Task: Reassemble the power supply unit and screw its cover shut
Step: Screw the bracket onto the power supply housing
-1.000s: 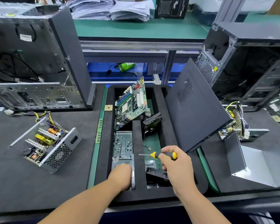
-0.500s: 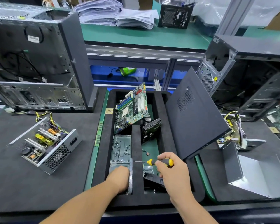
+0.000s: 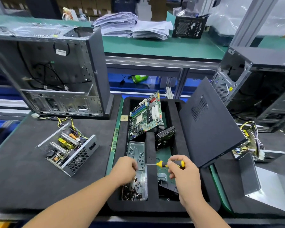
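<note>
Uncovered, the power supply unit (image 3: 67,148) lies on the black mat toward the bench's left edge, its circuit board exposed and its long axis running diagonally from near right to far left, well apart from both hands. The left hand (image 3: 125,170) is the nearer, fingers curled down among loose screws (image 3: 132,190) in the foam tray (image 3: 150,206), though whether it pinches one is hidden. The right hand (image 3: 183,171) grips a yellow-and-black screwdriver (image 3: 163,164), tip pointing left.

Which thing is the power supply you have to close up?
Find the big open computer case at the back left. On the black mat in front of it lies the power supply unit, a lidless silver box. Only it shows yellow parts and honeycomb vent holes.
</note>
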